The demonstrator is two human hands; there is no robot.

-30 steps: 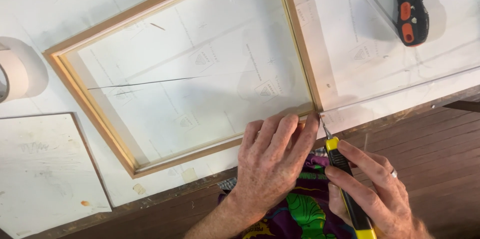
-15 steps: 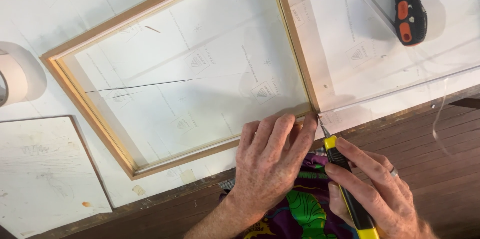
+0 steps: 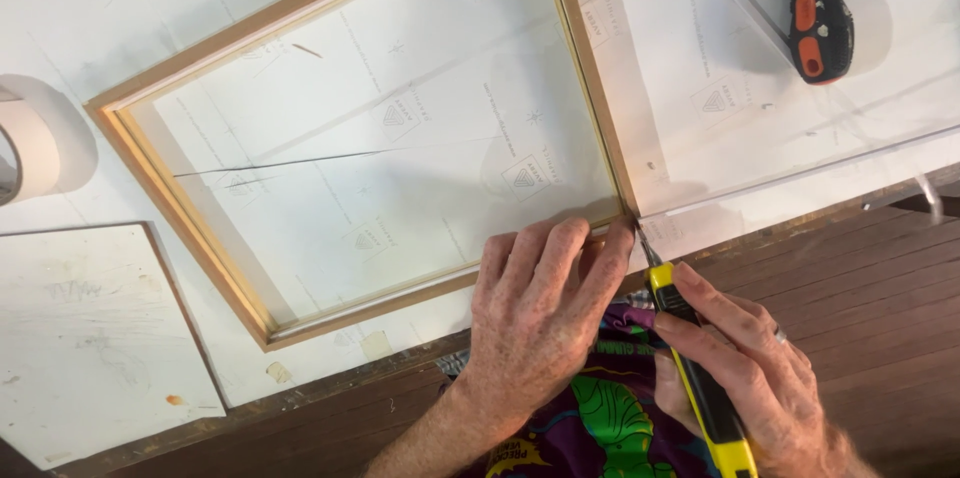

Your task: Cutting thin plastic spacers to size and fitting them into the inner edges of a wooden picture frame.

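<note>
A light wooden frame (image 3: 195, 213) lies flat on a white paper-covered table (image 3: 700, 58). My left hand (image 3: 535, 313) presses palm-down on the frame's near right corner, fingers spread over the wood. My right hand (image 3: 745, 373) grips a yellow and black utility knife (image 3: 695, 373), its blade tip touching the outside of that same corner, just right of my left fingertips. Under both hands a bit of purple and green patterned cloth (image 3: 600, 418) shows.
A black and orange tool (image 3: 818, 8) lies at the far right. A roll of tape (image 3: 25, 153) sits at the left edge. A white board (image 3: 90, 338) rests at the near left. Dark wooden floorboards (image 3: 880, 308) run below the table edge.
The view has shifted slightly. My hands stay at the frame's corner and the knife tip remains against it, with little visible movement.
</note>
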